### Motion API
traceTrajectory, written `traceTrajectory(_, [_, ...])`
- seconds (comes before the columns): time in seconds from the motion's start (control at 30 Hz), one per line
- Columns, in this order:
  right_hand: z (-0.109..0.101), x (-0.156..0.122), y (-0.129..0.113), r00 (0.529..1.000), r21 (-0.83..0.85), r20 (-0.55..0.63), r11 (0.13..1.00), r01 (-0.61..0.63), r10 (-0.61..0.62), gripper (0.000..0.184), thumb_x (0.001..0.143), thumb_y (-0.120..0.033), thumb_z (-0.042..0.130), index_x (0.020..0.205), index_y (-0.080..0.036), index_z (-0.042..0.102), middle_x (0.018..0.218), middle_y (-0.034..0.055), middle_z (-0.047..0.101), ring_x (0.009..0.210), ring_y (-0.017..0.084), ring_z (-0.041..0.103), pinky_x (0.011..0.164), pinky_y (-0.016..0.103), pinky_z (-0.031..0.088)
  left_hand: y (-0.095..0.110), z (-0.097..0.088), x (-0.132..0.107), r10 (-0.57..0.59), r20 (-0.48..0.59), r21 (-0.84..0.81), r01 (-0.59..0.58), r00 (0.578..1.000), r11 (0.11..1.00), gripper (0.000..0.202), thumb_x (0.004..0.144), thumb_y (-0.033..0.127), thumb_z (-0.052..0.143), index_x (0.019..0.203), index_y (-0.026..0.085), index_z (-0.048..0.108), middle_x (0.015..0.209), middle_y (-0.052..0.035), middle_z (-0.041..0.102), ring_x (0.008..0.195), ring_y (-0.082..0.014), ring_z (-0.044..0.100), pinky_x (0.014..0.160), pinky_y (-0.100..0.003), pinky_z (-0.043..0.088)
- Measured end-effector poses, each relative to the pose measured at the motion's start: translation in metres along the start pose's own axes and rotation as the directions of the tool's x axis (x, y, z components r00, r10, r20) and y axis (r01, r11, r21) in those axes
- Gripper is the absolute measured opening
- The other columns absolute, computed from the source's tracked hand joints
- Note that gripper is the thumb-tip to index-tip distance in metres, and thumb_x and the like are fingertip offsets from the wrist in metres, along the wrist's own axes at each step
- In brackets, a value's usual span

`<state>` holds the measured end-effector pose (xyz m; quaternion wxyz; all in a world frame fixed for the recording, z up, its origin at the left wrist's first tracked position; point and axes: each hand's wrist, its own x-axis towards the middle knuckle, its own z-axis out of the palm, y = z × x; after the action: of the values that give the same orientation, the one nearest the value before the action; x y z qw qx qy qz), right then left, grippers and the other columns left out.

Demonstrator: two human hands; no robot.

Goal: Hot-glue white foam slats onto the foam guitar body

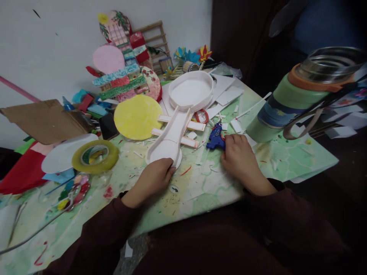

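A white foam-board model [175, 131], with a round walled end and a long waist, lies on the table. Two pairs of wood-toned strips [189, 142] stick out from its sides. My left hand [156, 175] grips the near rim of this model, thumb and fingers closed on its edge. To the right, my right hand [239, 158] is curled at the handle of a small blue glue gun [215, 138], whose nozzle points away from me. Part of the handle is hidden by my fingers. A yellow disc [138, 117] lies just left of the model.
A large green bottle [282, 101] stands open right of my right hand. Clear tape [96, 156], a paint palette [75, 193] and a brown cardboard piece [47, 120] lie left. Colourful paper crafts [123, 68] lean on the wall. White scraps [236, 125] and red-handled scissors [202, 115] lie behind the glue gun.
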<state>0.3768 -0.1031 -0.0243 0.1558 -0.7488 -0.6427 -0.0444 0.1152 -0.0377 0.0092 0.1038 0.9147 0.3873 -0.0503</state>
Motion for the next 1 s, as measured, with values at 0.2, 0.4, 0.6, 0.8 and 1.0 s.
traceTrajectory(0.2, [-0.015, -0.003, 0.005, 0.993, 0.084, -0.030, 0.990, -0.115, 0.118, 0.032, 0.073, -0.022, 0.049, 0.103, -0.012, 0.050, 0.097, 0.0161, 0.054, 0.082, 0.026, 0.052, 0.069, 0.036, 0.041, 0.005, 0.002, 0.002, -0.055, -0.011, 0.005, 0.055, 0.998, 0.998, 0.021, 0.092, 0.031, 0.038, 0.079, 0.018, 0.051, 0.076, -0.0077, 0.060, 0.069, -0.0204, 0.055, 0.061, -0.033, 0.039])
traceTrajectory(0.4, [-0.019, 0.004, -0.019, 0.998, 0.529, -0.058, 0.849, 0.010, 0.024, 0.015, 0.069, -0.025, 0.049, 0.083, -0.021, 0.045, 0.080, 0.0056, 0.054, 0.073, 0.020, 0.050, 0.065, 0.032, 0.039, 0.014, 0.006, 0.008, -0.056, -0.022, -0.007, 0.056, 0.998, 0.998, 0.021, 0.091, 0.032, 0.038, 0.080, 0.019, 0.049, 0.078, -0.0084, 0.061, 0.071, -0.0207, 0.058, 0.061, -0.032, 0.040])
traceTrajectory(0.6, [0.004, 0.023, -0.043, 0.995, 0.794, 0.090, 0.601, -0.096, 0.040, 0.014, 0.071, -0.036, 0.047, 0.075, -0.022, 0.043, 0.072, 0.0016, 0.054, 0.066, 0.018, 0.046, 0.062, 0.030, 0.038, 0.024, 0.005, 0.008, -0.098, -0.033, -0.139, 0.092, 0.995, 0.986, 0.022, 0.092, 0.035, 0.042, 0.102, 0.016, 0.047, 0.079, -0.0072, 0.063, 0.069, -0.0205, 0.059, 0.058, -0.031, 0.039])
traceTrajectory(0.8, [0.012, 0.030, -0.037, 0.975, 0.794, 0.208, 0.568, -0.218, 0.085, 0.017, 0.068, -0.036, 0.048, 0.076, -0.021, 0.047, 0.071, 0.0018, 0.055, 0.068, 0.019, 0.048, 0.065, 0.032, 0.038, 0.026, 0.008, 0.012, -0.100, -0.032, -0.086, 0.097, 0.994, 0.992, 0.017, 0.094, 0.029, 0.035, 0.094, 0.017, 0.048, 0.082, -0.0092, 0.064, 0.074, -0.0221, 0.061, 0.061, -0.032, 0.040])
traceTrajectory(1.0, [0.013, 0.029, -0.037, 0.982, 0.780, 0.168, 0.597, -0.185, 0.085, 0.018, 0.068, -0.036, 0.048, 0.076, -0.020, 0.051, 0.077, 0.0055, 0.059, 0.073, 0.022, 0.052, 0.070, 0.036, 0.040, 0.027, 0.007, 0.016, -0.066, -0.002, -0.077, 0.065, 0.998, 0.995, 0.016, 0.094, 0.026, 0.035, 0.091, 0.017, 0.048, 0.081, -0.0098, 0.063, 0.073, -0.0222, 0.060, 0.062, -0.033, 0.041])
